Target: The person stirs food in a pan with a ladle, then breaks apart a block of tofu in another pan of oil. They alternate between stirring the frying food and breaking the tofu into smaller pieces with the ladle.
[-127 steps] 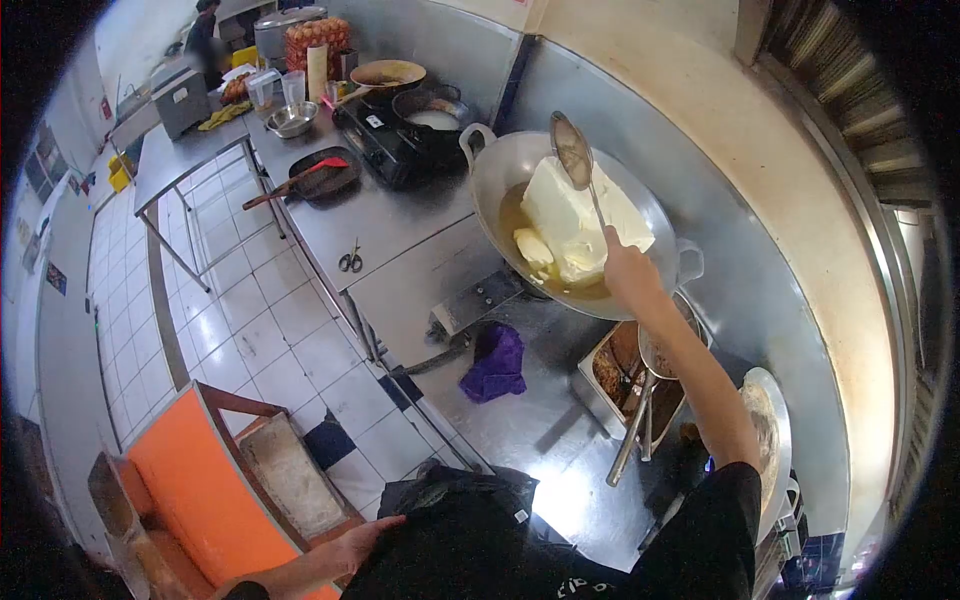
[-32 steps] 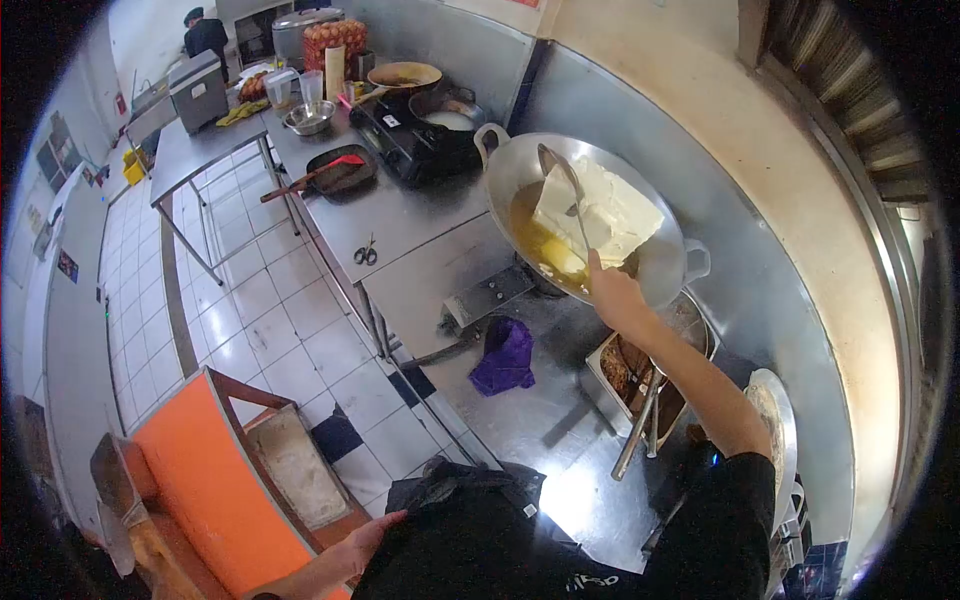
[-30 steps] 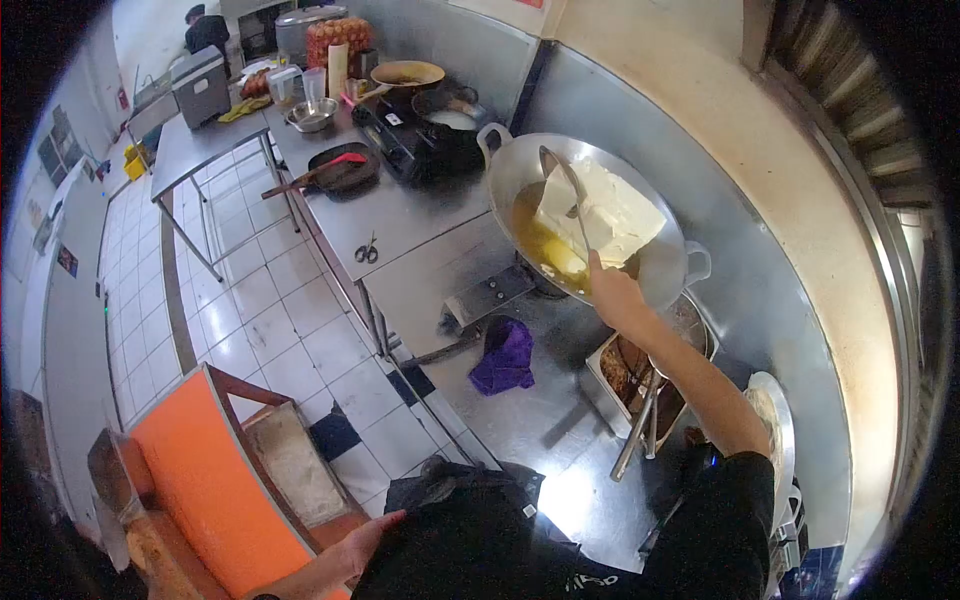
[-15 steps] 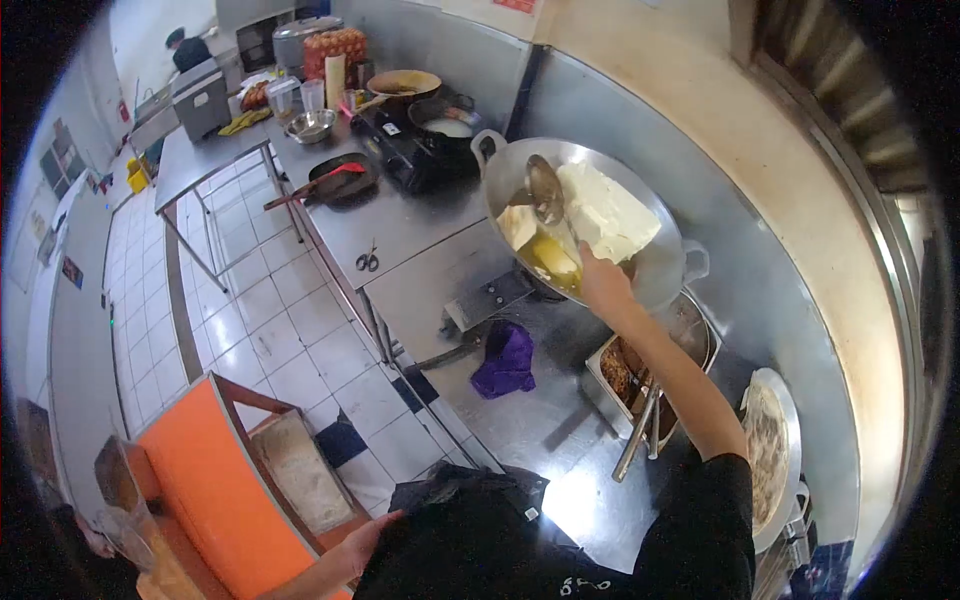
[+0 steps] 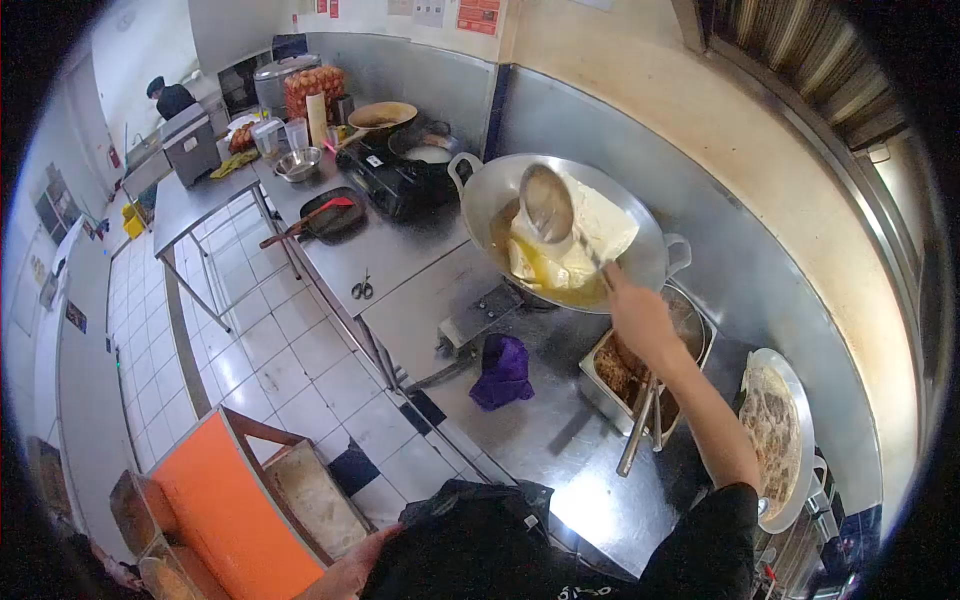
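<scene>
My right hand (image 5: pixel 642 318) is closed around the handle of a metal ladle (image 5: pixel 547 204). The ladle's bowl hangs over a large two-handled metal wok (image 5: pixel 648 212). Inside the wok, a big pale block that looks like butter (image 5: pixel 603 222) sits beside yellow melted liquid (image 5: pixel 572 295), with smaller pale pieces (image 5: pixel 520 260) to its left. At the lower edge, my left hand (image 5: pixel 362 562) is down by my side against black clothing. Its fingers are hidden.
A purple cloth (image 5: pixel 502 372) lies on the steel counter. A rectangular pan (image 5: pixel 612 372) of brown food with metal utensils stands near my right forearm. Scissors (image 5: pixel 362 288), a black pan (image 5: pixel 335 215) and a stove (image 5: pixel 392 178) are further left. Another person (image 5: pixel 172 97) stands far back.
The ladle's bowl has turned and lifted a little, and my right hand has shifted right. The block and smaller pieces sit differently in the wok. The camera view has moved slightly.
</scene>
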### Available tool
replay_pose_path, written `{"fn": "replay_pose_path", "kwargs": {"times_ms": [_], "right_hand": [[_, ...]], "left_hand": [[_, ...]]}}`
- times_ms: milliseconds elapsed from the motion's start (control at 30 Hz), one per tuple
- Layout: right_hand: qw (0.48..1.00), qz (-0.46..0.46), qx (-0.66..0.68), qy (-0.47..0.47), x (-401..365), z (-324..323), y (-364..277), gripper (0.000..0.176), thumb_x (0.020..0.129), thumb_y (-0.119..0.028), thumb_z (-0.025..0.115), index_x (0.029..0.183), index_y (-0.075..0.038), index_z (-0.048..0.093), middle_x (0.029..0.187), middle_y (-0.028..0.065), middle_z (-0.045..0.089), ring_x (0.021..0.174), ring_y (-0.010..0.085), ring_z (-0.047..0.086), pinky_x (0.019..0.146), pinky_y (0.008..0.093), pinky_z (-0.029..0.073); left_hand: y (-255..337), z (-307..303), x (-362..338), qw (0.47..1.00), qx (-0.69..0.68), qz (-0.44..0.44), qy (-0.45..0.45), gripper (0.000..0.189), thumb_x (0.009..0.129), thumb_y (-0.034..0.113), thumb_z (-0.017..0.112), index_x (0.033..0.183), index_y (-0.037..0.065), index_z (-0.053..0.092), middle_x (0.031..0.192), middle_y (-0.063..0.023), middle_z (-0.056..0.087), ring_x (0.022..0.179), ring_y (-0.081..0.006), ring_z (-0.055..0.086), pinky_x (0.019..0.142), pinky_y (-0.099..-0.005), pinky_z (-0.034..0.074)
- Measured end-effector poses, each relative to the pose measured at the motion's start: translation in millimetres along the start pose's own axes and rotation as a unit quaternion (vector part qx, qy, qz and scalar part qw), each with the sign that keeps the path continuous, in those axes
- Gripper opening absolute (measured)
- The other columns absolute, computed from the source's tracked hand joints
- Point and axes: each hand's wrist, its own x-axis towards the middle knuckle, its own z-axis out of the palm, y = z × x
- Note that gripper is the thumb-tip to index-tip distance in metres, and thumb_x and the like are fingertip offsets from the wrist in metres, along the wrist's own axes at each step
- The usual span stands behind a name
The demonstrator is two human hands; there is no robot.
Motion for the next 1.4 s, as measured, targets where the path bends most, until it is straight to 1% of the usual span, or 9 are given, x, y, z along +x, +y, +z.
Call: {"fn": "replay_pose_path", "kwargs": {"times_ms": [167, 233, 367, 433, 633, 733, 1000, 1233, 1400], "right_hand": [[0.997, 0.022, -0.033, 0.07, -9.5, -35.7, 38.0, 0.044, 0.086, -0.012, 0.048, 0.129, -0.008, 0.043, 0.081, 0.0263, 0.062, 0.075, 0.0445, 0.06, 0.069, 0.0535, 0.048], [0.995, 0.062, -0.042, 0.072, -13.6, -41.5, 55.3, 0.044, 0.085, -0.013, 0.05, 0.128, -0.01, 0.046, 0.081, 0.0261, 0.062, 0.076, 0.0449, 0.059, 0.072, 0.0543, 0.046], [0.994, 0.032, -0.056, 0.088, -37.6, -40.1, 76.0, 0.045, 0.086, -0.013, 0.05, 0.13, -0.011, 0.043, 0.077, 0.0255, 0.062, 0.073, 0.0451, 0.059, 0.069, 0.0536, 0.047], [0.993, 0.021, -0.074, 0.087, -43.1, -39.0, 75.3, 0.045, 0.087, -0.013, 0.048, 0.131, -0.01, 0.041, 0.074, 0.0254, 0.062, 0.069, 0.0449, 0.06, 0.065, 0.0529, 0.049], [0.992, 0.078, -0.095, 0.036, -40.5, -27.6, 63.4, 0.05, 0.086, -0.014, 0.051, 0.134, -0.013, 0.038, 0.07, 0.0253, 0.06, 0.064, 0.0453, 0.059, 0.061, 0.0534, 0.048], [0.993, 0.048, -0.11, 0.012, -32.9, -24.3, 59.9, 0.05, 0.086, -0.013, 0.05, 0.135, -0.011, 0.038, 0.068, 0.0255, 0.06, 0.064, 0.0443, 0.06, 0.059, 0.0533, 0.048], [0.989, -0.016, -0.121, -0.083, -8.8, -26.0, 43.3, 0.053, 0.082, -0.003, 0.044, 0.134, 0.002, 0.034, 0.075, 0.0282, 0.062, 0.071, 0.0432, 0.063, 0.066, 0.0499, 0.052], [0.993, -0.05, -0.069, -0.086, 9.1, -14.9, 44.0, 0.049, 0.082, -0.002, 0.042, 0.13, 0.005, 0.037, 0.076, 0.0304, 0.061, 0.073, 0.0447, 0.062, 0.067, 0.0517, 0.05], [0.994, -0.046, -0.052, -0.088, 17.3, -18.4, 44.2, 0.048, 0.083, -0.008, 0.047, 0.129, 0.001, 0.041, 0.072, 0.0285, 0.059, 0.069, 0.0428, 0.06, 0.066, 0.05, 0.048]], "left_hand": [[-0.4, -4.2, 1.4, 1.0, 0.013, 0.002, -0.009, 0.032, 0.089, 0.035, 0.057, 0.102, 0.007, 0.067, 0.092, -0.0092, 0.069, 0.079, -0.0274, 0.064, 0.073, -0.042, 0.053], [2.1, -46.9, 40.8, 0.996, 0.073, 0.032, 0.028, 0.047, 0.089, 0.045, 0.053, 0.112, 0.005, 0.062, 0.105, -0.0132, 0.065, 0.092, -0.0337, 0.061, 0.089, -0.0464, 0.046], [-2.5, -28.1, 15.8, 0.995, 0.054, 0.088, 0.0, 0.033, 0.089, 0.034, 0.058, 0.103, 0.005, 0.066, 0.094, -0.0102, 0.069, 0.081, -0.0285, 0.065, 0.077, -0.0434, 0.053], [7.1, -63.5, 49.6, 1.0, -0.025, -0.002, -0.001, 0.032, 0.089, 0.032, 0.058, 0.103, 0.005, 0.066, 0.096, -0.0113, 0.068, 0.083, -0.0293, 0.065, 0.079, -0.0433, 0.052], [14.7, -56.9, 49.0, 0.998, 0.027, -0.055, -0.035, 0.045, 0.087, 0.045, 0.056, 0.109, 0.006, 0.064, 0.099, -0.0123, 0.067, 0.086, -0.0339, 0.062, 0.087, -0.0456, 0.048], [15.7, -35.8, 34.8, 0.995, 0.069, -0.04, 0.06, 0.047, 0.085, 0.046, 0.058, 0.109, 0.006, 0.064, 0.097, -0.0121, 0.068, 0.084, -0.0341, 0.063, 0.084, -0.0456, 0.049], [19.8, -40.1, 39.1, 0.995, 0.064, -0.045, 0.06, 0.052, 0.083, 0.05, 0.059, 0.11, 0.006, 0.064, 0.096, -0.0137, 0.067, 0.083, -0.0338, 0.063, 0.081, -0.0463, 0.05], [32.6, -51.5, 50.7, 0.995, -0.018, -0.097, -0.027, 0.039, 0.086, 0.039, 0.061, 0.103, 0.003, 0.067, 0.095, -0.0117, 0.069, 0.081, -0.032, 0.065, 0.08, -0.0482, 0.051], [31.7, -26.3, 38.2, 0.997, 0.028, -0.068, 0.028, 0.046, 0.084, 0.047, 0.059, 0.106, 0.006, 0.065, 0.092, -0.0141, 0.067, 0.078, -0.034, 0.063, 0.079, -0.047, 0.051]]}}
